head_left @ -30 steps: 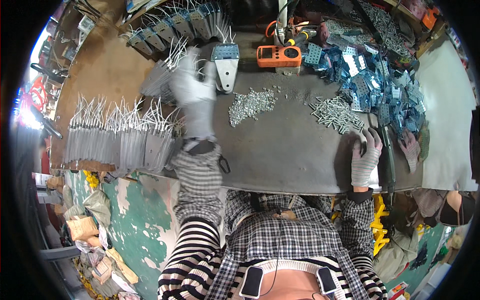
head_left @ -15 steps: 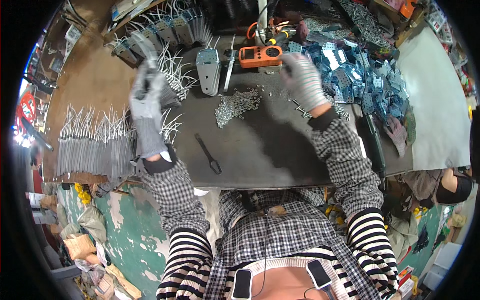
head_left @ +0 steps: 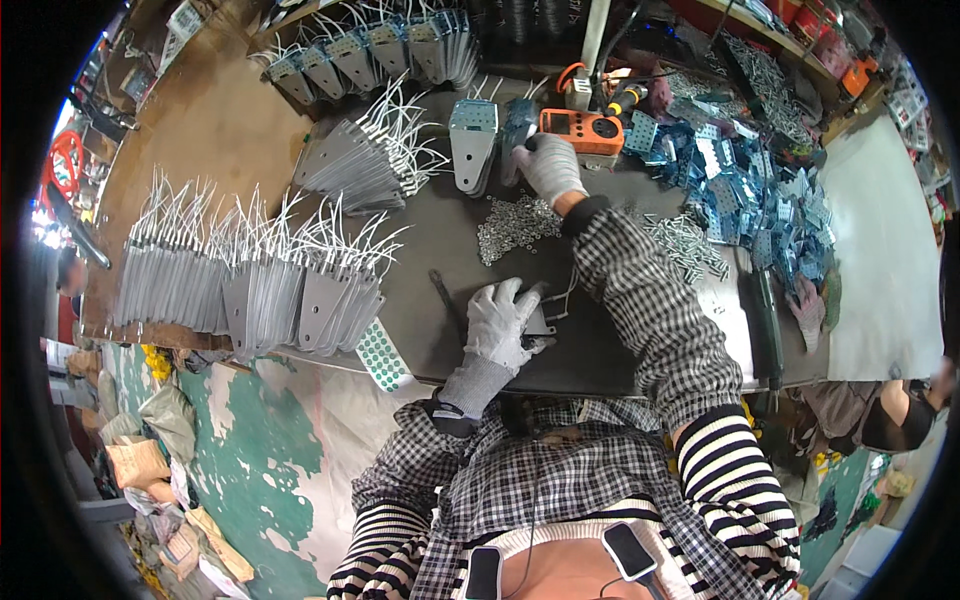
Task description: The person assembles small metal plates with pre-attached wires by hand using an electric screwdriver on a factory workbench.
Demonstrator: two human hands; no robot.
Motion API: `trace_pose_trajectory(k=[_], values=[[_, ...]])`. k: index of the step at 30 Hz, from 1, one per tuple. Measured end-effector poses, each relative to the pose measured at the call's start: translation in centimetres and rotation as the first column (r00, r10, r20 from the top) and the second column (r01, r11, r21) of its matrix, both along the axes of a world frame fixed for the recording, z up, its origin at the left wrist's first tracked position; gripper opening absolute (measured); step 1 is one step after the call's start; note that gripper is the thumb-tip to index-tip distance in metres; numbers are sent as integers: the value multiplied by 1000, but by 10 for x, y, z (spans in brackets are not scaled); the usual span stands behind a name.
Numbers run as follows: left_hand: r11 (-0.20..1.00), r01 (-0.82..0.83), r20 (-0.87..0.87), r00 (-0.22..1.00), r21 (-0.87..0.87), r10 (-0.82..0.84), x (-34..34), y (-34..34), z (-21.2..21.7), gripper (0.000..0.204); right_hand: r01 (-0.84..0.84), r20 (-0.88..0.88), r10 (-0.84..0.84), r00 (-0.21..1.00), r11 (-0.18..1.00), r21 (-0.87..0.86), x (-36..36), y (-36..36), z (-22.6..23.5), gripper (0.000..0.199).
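Currently, the left hand (head_left: 500,322) grasps a grey plate (head_left: 541,319) with white wire, near the front edge of the dark worktop (head_left: 590,350). The right hand (head_left: 550,168), fingers bent, is at a blurred blue-grey piece (head_left: 517,125) beside the orange meter (head_left: 590,143); cannot tell whether gripped.

Nut pile (head_left: 515,230) on the table (head_left: 600,355), between left hand (head_left: 497,322) and right hand (head_left: 552,168)

A wired plate (head_left: 540,320) sits in the left hand. Left of that hand lies the row of plates (head_left: 170,280), with a sticker strip (head_left: 382,355) between at the near edge. Left of the right hand stands a bracketed stack (head_left: 472,150); farther left, a fan of plates (head_left: 345,172). A meter (head_left: 580,132) lies just beyond the right hand. Right of that forearm is the screw pile (head_left: 690,250), with the bracket heap (head_left: 735,187) behind it.
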State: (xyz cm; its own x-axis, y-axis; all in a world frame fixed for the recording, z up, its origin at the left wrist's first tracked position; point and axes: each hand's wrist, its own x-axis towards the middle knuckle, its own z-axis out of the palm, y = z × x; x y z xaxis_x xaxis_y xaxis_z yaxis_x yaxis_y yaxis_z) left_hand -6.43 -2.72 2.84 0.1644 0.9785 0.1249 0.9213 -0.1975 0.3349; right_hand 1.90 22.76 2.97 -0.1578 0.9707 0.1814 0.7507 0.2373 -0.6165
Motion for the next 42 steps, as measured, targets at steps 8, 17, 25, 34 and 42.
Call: trace_pose_trajectory(k=[8, 17, 25, 34, 42], values=[[998, 27, -32, 999, -51, -29, -17, -4, -4, 81, -310, -660, 189, 727, 948, -70, -24, -32, 33, 29], [915, -332, 520, 836, 229, 174, -47, 103, 52, 78, -305, -385, 397, 833, 910, 281, -20, -71, 66, 26], [973, -220, 966, 257, 67, -8, -65, 146, 24, 8, -336, -585, 270, 765, 942, -4, -16, -37, 54, 42], [851, -452, 692, 705, 268, 156, -81, 187, -4, 52, -235, -340, 194, 920, 969, -82, -40, 0, 14, 41], [837, -399, 693, 479, -375, 539, -110, 205, 17, 112, -70, -338, -20, 941, 965, -252, -60, 1, 13, 74]])
